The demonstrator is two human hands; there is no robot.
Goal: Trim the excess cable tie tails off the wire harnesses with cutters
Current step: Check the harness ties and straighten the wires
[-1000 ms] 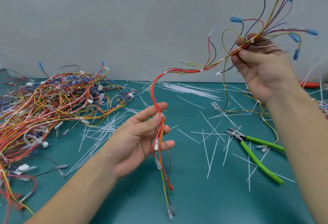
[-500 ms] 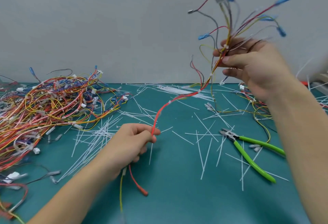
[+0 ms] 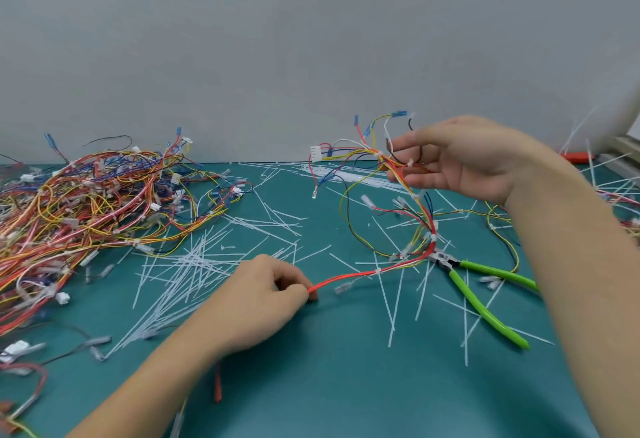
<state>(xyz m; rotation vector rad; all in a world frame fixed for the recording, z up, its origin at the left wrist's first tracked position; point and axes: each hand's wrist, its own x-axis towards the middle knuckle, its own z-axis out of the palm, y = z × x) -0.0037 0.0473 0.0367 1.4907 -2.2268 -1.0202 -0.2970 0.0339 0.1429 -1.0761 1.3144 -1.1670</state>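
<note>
a: forearms enter from the bottom edge, both bare. nearest thing held?

b: left hand [image 3: 263,293], low over the green mat [image 3: 329,385]. fingers curled, thumb and fingers pinching the red-orange end of one wire harness [image 3: 398,264]. loose wire ends trail below the wrist, one red tip [image 3: 217,387] lying on the mat.

a: where does the harness go from there?

b: runs right along the mat, bends up near the head of the cutters [image 3: 485,293], then rises to the right hand [image 3: 460,160]. small white cable ties [image 3: 378,270] sit along it, looking short; can't tell if any tail is left.

a: cutters held?

b: no. green handles, lying on the mat, right of centre, under the right forearm's edge. harness crosses just at their nose; touching or not, can't tell.

a: right hand state?

b: raised above the mat, fingers loosely spread and slightly bent, upper harness branches passing between fingers and thumb. grip looks light, contact blurred. blue terminals [image 3: 398,114] and a white connector [image 3: 316,153] fan out left of it.

a: mat clutter?

b: cut tie tails [image 3: 194,264], white, scattered all over the middle, densest just beyond the left hand. more along the back edge.

a: far side?

b: harness pile [image 3: 93,202], big tangle of red, yellow, blue wire at far left. more wires at the right edge past the right arm. orange object [image 3: 576,157] far right, unclear what. grey wall [image 3: 277,39] behind.
</note>
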